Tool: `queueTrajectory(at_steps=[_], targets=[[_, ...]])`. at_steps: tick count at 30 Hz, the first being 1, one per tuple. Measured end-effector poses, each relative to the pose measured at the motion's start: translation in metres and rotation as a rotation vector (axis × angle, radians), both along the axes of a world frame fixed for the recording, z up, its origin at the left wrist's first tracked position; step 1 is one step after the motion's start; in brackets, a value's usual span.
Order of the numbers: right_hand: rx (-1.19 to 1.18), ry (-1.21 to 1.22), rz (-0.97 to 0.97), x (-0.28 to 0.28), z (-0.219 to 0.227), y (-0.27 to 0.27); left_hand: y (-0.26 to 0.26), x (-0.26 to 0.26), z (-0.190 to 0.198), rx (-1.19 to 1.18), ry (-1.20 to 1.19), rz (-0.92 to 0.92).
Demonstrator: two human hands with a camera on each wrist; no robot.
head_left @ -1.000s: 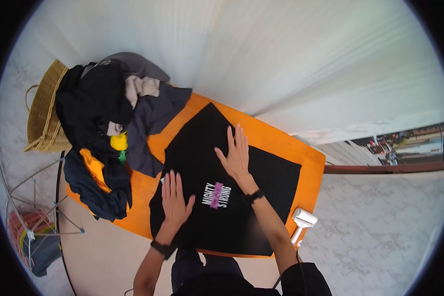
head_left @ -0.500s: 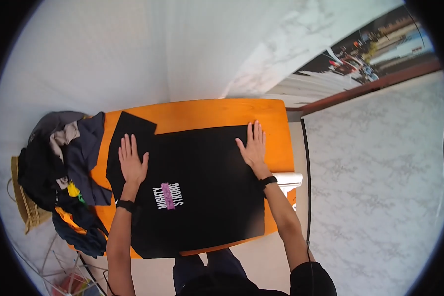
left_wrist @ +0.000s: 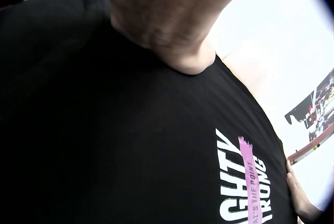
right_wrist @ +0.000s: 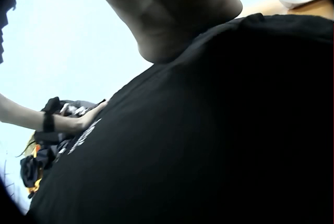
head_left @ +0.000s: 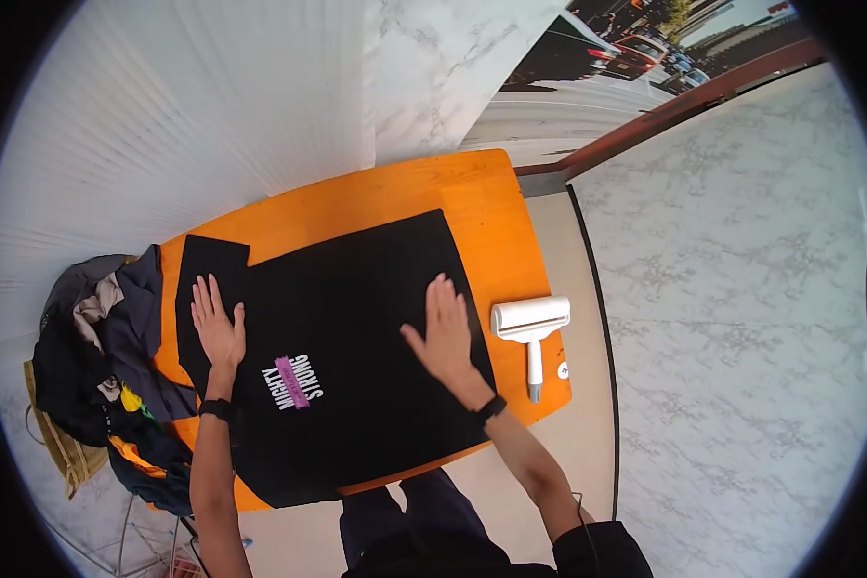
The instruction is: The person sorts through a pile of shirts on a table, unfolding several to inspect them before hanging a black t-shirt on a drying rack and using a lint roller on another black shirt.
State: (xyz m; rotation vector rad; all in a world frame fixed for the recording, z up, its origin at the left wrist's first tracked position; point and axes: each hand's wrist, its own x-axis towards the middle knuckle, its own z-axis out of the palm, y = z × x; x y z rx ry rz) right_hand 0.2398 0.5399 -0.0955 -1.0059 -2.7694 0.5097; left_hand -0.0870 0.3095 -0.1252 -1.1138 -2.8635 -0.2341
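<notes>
A woven basket (head_left: 56, 445) sits on the floor at the worktop's left end, mostly hidden behind a heap of dark clothes (head_left: 106, 356). A black T-shirt (head_left: 356, 337) with a white and pink chest print lies spread flat on the orange worktop (head_left: 395, 193). The left hand (head_left: 216, 328) and right hand (head_left: 443, 332) press on it, fingers straight, gripping nothing. A white lint roller (head_left: 532, 328) lies just beside the shirt.

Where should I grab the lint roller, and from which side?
Take the lint roller by its slim handle, which points toward the person at the table's right edge. Come from above with the right hand, which lies flat on the shirt just beside it. Fingers would likely stick to the wide roller head.
</notes>
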Motion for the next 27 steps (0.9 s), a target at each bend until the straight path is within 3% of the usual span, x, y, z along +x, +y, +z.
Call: queueTrajectory(at_steps=[2,5,9,14,15,18,21,27], targets=[[-0.091,-0.002,0.12,0.011,0.02,-0.04,-0.001,0.0,-0.002,0.0,0.003,0.0],[-0.166,-0.069,0.206,0.047,0.002,-0.08,0.0,0.0,-0.002,-0.012,0.002,0.0],[-0.083,-0.166,0.026,0.107,-0.001,-0.065,-0.003,-0.001,-0.003,-0.015,0.002,-0.002],[-0.091,-0.093,0.001,0.14,0.005,-0.064,-0.003,0.005,0.003,0.01,0.006,-0.014],[-0.089,-0.081,0.003,0.144,0.01,-0.063,-0.007,0.017,0.009,0.009,0.005,-0.02],[0.0,0.123,-0.296,0.164,0.035,-0.052,-0.027,0.079,0.038,0.122,-0.041,-0.087],[0.192,0.11,-0.436,0.187,0.02,-0.032,-0.067,0.165,0.065,0.084,-0.179,-0.082],[0.118,-0.009,-0.504,0.197,-0.001,-0.012,-0.143,0.28,0.034,0.022,-0.361,0.049]])
